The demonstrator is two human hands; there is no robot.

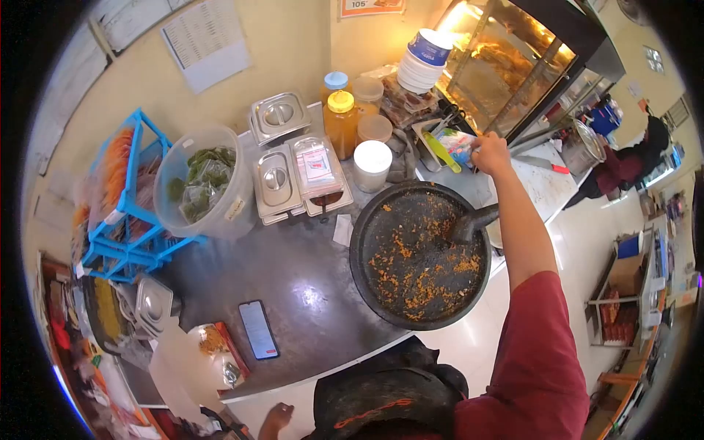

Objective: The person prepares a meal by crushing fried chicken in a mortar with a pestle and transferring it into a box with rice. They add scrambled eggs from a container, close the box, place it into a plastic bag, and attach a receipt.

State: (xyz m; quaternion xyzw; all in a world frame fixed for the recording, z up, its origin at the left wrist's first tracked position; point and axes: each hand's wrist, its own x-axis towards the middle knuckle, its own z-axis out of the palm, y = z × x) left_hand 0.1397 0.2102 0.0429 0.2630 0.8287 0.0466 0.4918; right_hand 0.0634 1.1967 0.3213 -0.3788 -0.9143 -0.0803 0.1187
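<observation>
My right hand (pixel 490 152) reaches across to the far right of the counter, its fingers closed at the edge of a metal tray (pixel 428 152). What they hold is too small to make out. In the tray lie a bright green utensil (pixel 444 152) and a colourful plastic packet (pixel 460 144). Below my right arm stands a large stone mortar (pixel 364 282) with orange-brown crumbs of ground paste spread inside. A stone pestle (pixel 469 222) leans on its right rim. My left hand (pixel 276 420) hangs low by the counter's front edge, loosely open with nothing visible in it.
A phone (pixel 259 330) lies on the dark counter (pixel 308 271), near a paper-lined food packet (pixel 214 352). Lidded steel containers (pixel 277 176), sauce bottles (pixel 341 125) and a tub of leaves (pixel 165 194) line the back. A heated display cabinet (pixel 513 59) stands right; another person (pixel 623 165) is beyond.
</observation>
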